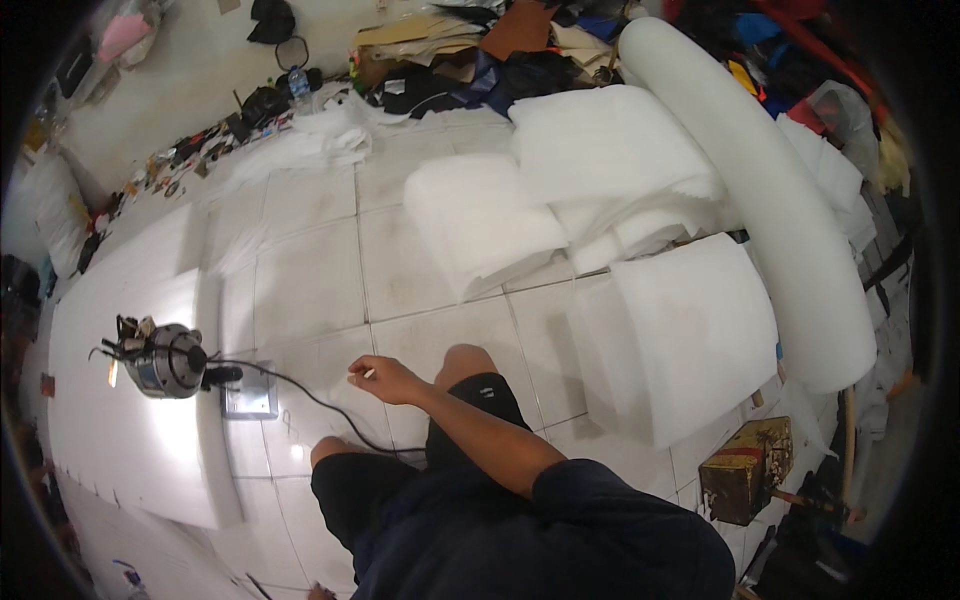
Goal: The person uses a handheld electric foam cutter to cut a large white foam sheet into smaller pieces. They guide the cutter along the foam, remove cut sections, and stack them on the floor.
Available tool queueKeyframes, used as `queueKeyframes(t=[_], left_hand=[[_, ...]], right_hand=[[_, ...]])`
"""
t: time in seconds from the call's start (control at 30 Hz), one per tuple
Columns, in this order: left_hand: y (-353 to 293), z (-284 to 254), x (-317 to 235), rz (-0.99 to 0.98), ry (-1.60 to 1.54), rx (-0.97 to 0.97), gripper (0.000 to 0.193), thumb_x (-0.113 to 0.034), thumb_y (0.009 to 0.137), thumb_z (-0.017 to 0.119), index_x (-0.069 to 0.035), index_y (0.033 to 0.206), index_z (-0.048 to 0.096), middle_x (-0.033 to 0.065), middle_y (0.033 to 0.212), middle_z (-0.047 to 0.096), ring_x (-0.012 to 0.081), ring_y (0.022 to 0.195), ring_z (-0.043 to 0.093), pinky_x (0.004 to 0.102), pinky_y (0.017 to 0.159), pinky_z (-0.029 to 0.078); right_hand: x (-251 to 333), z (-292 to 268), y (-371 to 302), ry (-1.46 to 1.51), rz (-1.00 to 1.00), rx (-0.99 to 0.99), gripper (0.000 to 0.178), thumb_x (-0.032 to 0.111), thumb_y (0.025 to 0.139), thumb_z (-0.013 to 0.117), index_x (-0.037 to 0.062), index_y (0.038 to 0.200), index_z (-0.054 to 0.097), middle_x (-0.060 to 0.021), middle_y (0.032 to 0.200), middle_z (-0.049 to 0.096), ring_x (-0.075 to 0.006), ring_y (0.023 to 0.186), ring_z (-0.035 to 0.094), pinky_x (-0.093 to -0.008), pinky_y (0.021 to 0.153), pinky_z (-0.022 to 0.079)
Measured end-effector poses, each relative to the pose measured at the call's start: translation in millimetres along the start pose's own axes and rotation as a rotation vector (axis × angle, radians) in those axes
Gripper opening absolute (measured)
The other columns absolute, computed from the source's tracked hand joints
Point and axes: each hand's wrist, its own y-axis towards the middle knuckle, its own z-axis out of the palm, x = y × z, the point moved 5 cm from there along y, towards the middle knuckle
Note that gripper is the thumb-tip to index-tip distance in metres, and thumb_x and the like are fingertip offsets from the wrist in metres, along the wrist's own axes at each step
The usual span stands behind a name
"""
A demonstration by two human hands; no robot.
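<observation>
You are reaching your right hand [385, 380], fingers pinching a small white stick, left toward the cutting machine [165, 360]; next, grasp its handle; left hand unseen

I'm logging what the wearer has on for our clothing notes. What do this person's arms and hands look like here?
The right hand is bare, with no glove, and the forearm is uncovered. A short dark navy sleeve ends above the elbow. No watch or band shows. Of the left hand only a sliver appears at the lower edge.
</observation>
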Motion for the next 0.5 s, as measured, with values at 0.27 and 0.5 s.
queueKeyframes(t=[0.27,0.5], left_hand=[[-129,66,33,-0.341,0.006,0.343,0.04,-0.035,0.091,0.062,0.002,0.105,0.062,0.0125,0.077,0.066,0.0234,0.065,0.063,0.0387,0.062,0.051],[-90,-23,-57,-0.175,-0.337,0.007,0.044,-0.033,0.091,0.066,0.004,0.115,0.061,0.0124,0.09,0.068,0.0198,0.079,0.064,0.0335,0.075,0.052]], right_hand=[[-68,64,-15,-0.024,0.143,0.134,0.04,0.035,0.091,0.066,0.0018,0.114,0.064,-0.0133,0.104,0.07,-0.0217,0.094,0.067,-0.0345,0.074,0.054],[-39,101,-16,-0.025,0.187,0.222,0.038,0.035,0.093,0.061,0.0008,0.11,0.065,-0.0151,0.101,0.07,-0.0262,0.091,0.068,-0.0368,0.081,0.052]])
